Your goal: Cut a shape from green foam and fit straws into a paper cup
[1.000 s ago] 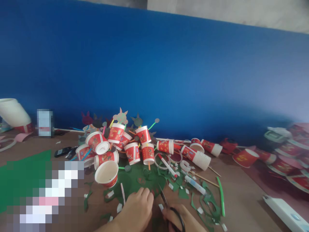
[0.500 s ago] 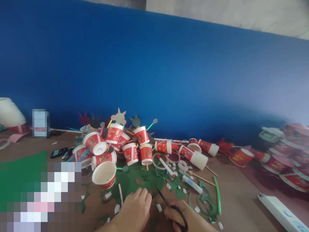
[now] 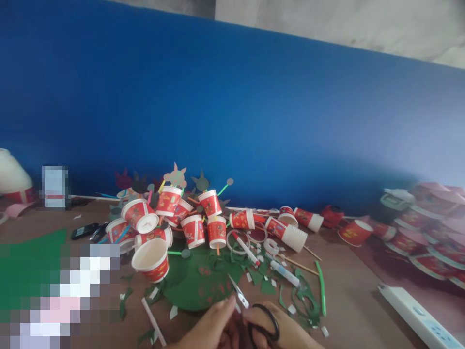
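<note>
Black-handled scissors (image 3: pixel 240 294) are in my right hand (image 3: pixel 271 322), fingers in the loops, blades pointing up and left. Just to their left is my left hand (image 3: pixel 214 325), its fingers curled near the blades; what it holds, if anything, is hidden. Beyond both hands a round green sheet (image 3: pixel 192 291) lies on the table among green scraps. A pale pink straw (image 3: pixel 152 320) rests left of my left hand. An open paper cup (image 3: pixel 150 261) leans at the left of the green sheet.
Red paper cups with straw arms (image 3: pixel 193 231) are heaped at the back. Stacked cups (image 3: pixel 286 235), a glue tube (image 3: pixel 285 274), a marker (image 3: pixel 247 248) and a green straw (image 3: pixel 321 288) lie right of centre. A white power strip (image 3: pixel 417 310) is at the right, green paper (image 3: pixel 32 271) at the left.
My left hand has drawn back toward me and turned, baring more of the green sheet. The scissor blades have turned and now look bright. The view has shifted slightly.
</note>
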The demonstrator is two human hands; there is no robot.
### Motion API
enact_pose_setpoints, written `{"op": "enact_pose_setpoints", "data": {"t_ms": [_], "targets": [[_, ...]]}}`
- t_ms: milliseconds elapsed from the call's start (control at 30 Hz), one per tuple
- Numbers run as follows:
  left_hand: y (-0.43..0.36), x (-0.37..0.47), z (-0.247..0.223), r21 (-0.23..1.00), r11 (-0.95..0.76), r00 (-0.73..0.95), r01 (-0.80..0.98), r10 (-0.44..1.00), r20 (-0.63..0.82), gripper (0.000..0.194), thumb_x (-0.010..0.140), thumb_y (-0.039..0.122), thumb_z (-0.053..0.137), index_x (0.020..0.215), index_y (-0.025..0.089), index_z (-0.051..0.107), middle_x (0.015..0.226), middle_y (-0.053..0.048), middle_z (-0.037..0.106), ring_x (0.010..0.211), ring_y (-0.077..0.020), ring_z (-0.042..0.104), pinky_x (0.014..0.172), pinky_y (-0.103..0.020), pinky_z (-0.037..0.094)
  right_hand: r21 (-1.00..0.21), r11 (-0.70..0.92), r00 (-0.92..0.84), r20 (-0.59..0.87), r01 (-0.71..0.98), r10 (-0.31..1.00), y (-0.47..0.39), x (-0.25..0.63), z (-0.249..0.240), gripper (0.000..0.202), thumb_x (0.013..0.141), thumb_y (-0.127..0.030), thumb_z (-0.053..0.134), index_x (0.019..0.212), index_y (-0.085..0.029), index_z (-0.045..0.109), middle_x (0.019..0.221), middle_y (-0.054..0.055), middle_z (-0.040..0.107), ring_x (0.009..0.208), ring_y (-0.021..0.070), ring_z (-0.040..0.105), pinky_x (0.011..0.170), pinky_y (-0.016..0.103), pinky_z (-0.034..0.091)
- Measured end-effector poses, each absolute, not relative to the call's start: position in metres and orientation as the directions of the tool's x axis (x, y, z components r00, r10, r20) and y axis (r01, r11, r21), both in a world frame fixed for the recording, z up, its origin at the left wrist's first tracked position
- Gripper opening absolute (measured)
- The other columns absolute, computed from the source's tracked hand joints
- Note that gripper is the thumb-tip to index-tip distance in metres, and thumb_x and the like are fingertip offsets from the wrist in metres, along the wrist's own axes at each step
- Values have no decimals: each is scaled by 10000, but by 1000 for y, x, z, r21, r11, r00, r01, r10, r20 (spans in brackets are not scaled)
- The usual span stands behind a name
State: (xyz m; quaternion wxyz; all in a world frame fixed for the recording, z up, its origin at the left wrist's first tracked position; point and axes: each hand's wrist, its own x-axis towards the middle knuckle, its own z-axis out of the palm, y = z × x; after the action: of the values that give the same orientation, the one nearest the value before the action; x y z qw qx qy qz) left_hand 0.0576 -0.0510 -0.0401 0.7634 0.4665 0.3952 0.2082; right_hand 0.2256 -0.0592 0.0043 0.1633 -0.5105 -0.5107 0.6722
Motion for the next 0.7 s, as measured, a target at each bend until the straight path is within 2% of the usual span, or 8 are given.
{"op": "enact_pose_setpoints", "data": {"t_ms": [33, 100, 200, 300, 400, 533, 700], "targets": [[-50, 57, -42, 827, 563, 584, -8, 673, -453, 616, 750, 749, 294, 861, 185, 515, 545, 39, 525, 322, -58, 306, 344, -182, 159, -851, -426, -430, -524, 308, 735, -59, 225, 4, 498, 812, -524, 456, 485, -150, 489, 378, -37, 422, 373, 57, 366, 408, 188, 246], [-47, 56, -45, 714, 691, 564, -110, 635, -528, 632, 749, 761, 279, 790, 175, 513, 511, 51, 492, 281, -35, 228, 321, -182, 72, -847, -431, -443, -530, 310, 723, -60, 225, 4, 477, 818, -510, 462, 518, -142, 516, 397, -32, 439, 389, 58, 376, 416, 187, 251], [-45, 54, -44, 596, 765, 547, -244, 617, -566, 542, 788, 680, 373, 683, 160, 483, 510, 56, 461, 294, -12, 196, 329, -179, 25, -844, -460, -456, -537, 277, 710, -60, 225, 1, 400, 807, -478, 493, 616, -132, 554, 415, -39, 455, 392, 57, 386, 416, 180, 251], [-45, 52, -40, 560, 761, 542, -328, 637, -548, 368, 810, 509, 495, 690, 164, 455, 556, 49, 497, 319, -3, 228, 346, -161, 33, -825, -512, -432, -562, 238, 705, -59, 224, -1, 346, 784, -445, 497, 682, -124, 575, 399, -46, 465, 351, 56, 379, 382, 175, 230], [-45, 51, -39, 534, 770, 562, -350, 629, -538, 306, 810, 431, 510, 677, 169, 426, 544, 49, 491, 330, -2, 231, 357, -152, 38, -806, -563, -402, -584, 184, 705, -55, 220, -2, 349, 746, -463, 511, 702, -124, 582, 366, -54, 461, 304, 55, 359, 340, 170, 216], [-42, 51, -42, 472, 802, 595, -366, 591, -544, 278, 850, 379, 447, 673, 166, 420, 560, 34, 504, 320, -1, 231, 347, -149, 35, -778, -614, -388, -610, 128, 691, -51, 216, -3, 347, 721, -468, 526, 764, -129, 587, 365, -69, 461, 285, 53, 344, 297, 158, 213], [-39, 51, -43, 400, 824, 624, -401, 565, -540, 303, 901, 321, 347, 654, 160, 418, 530, 31, 489, 303, -3, 218, 330, -135, 28, -779, -603, -378, -618, 172, 690, -50, 218, -3, 336, 730, -468, 519, 754, -138, 577, 360, -80, 452, 272, 44, 334, 287, 145, 214]]}}
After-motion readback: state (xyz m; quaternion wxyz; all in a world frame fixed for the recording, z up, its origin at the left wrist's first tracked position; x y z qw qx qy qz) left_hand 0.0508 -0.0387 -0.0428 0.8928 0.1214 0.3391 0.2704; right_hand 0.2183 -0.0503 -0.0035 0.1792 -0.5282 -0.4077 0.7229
